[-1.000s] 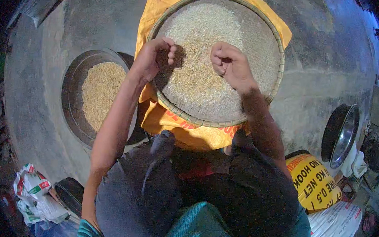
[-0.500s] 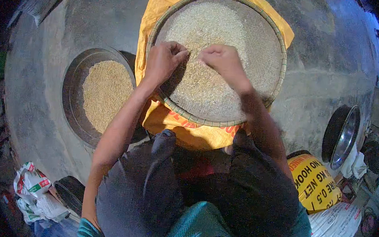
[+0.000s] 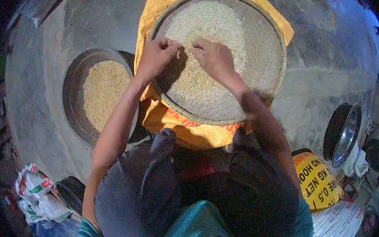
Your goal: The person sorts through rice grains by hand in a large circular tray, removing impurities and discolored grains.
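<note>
A round woven winnowing tray (image 3: 284, 68) with a bamboo rim lies in front of me. Pale grain (image 3: 206, 19) covers much of its bottom, with a yellower patch of unhusked grain (image 3: 197, 77) in the middle. Over the tray's left part, my left hand (image 3: 158, 56) is closed, thumb and forefinger pinched together. My right hand (image 3: 215, 60) hovers just right of it, fingers curled and thumb close to the forefinger. Whatever either pinch holds is too small to make out. Both hands cast shadows on the grain.
An orange-yellow sack (image 3: 183, 136) lies under the tray. To the left stands a dark basin (image 3: 72, 109) of golden grain (image 3: 107, 94). A metal bowl (image 3: 347, 135) leans at the right, near a yellow printed sack (image 3: 320, 182) and a white sack (image 3: 339, 228). White bags (image 3: 40, 200) lie lower left.
Both hands have shifted slightly left over the tray, the right one more visibly. Their fingers stay pinched or curled. Tray and basin stand where they were.
</note>
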A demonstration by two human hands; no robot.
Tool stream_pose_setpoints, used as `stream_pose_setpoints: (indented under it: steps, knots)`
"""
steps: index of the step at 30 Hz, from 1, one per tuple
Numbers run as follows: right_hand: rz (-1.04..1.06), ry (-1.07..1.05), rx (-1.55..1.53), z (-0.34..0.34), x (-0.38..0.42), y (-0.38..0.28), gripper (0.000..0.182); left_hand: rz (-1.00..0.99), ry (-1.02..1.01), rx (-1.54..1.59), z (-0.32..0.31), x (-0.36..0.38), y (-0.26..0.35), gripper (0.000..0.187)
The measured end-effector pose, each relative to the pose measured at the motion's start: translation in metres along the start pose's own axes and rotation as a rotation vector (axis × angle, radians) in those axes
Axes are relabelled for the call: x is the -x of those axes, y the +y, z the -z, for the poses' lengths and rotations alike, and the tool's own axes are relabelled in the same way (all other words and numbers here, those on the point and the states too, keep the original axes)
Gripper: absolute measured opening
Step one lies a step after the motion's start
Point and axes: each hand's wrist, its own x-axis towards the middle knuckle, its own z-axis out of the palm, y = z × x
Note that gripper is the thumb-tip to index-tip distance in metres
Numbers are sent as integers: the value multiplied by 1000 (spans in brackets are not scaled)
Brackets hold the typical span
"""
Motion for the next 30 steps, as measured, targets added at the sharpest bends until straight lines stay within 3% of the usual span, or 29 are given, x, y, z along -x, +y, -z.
stream_pose_setpoints:
  steps: [1,6,8,9,11,12,14,15,17,18,20,21,23,25,28,30]
  knots:
    - [-9,-26,7,0,0,-1,16,-79,96,-190,-5,3,2,19]
    - [-50,-15,-82,7,3,3,16,-230,128,-454,-14,12,13,26]
    - [-111,-84,-595,12,4,13,15,-267,152,-494,-19,14,16,27]
    - [-110,-84,-595,22,5,13,15,-266,152,-494,-21,14,16,27]
    - [-424,-369,-1365,43,7,13,11,-289,147,-621,-25,10,15,28]
    - [-423,-368,-1364,43,8,14,11,-291,147,-620,-25,8,14,28]
    - [-419,-427,-1777,42,9,15,13,-275,109,-626,-23,7,12,24]
    - [-419,-427,-1778,43,10,14,13,-275,109,-626,-21,7,13,24]
    - [-393,-356,-1555,45,12,9,11,-90,30,-292,-15,6,13,21]
    - [-394,-353,-1557,39,11,9,11,-90,27,-294,-12,4,9,21]
    - [-278,-106,-613,23,9,8,15,185,-72,434,-3,-1,6,18]
    - [-280,-104,-614,17,10,7,15,186,-74,432,2,-1,7,18]
    - [-89,46,-325,10,13,0,15,233,-144,722,13,3,15,17]
    - [-72,34,-237,8,14,-7,13,231,-100,727,16,5,18,15]
    - [-16,14,-85,2,10,-10,14,77,-223,553,26,-1,0,20]
    - [25,8,-19,0,7,-10,15,15,-35,68,13,5,5,23]
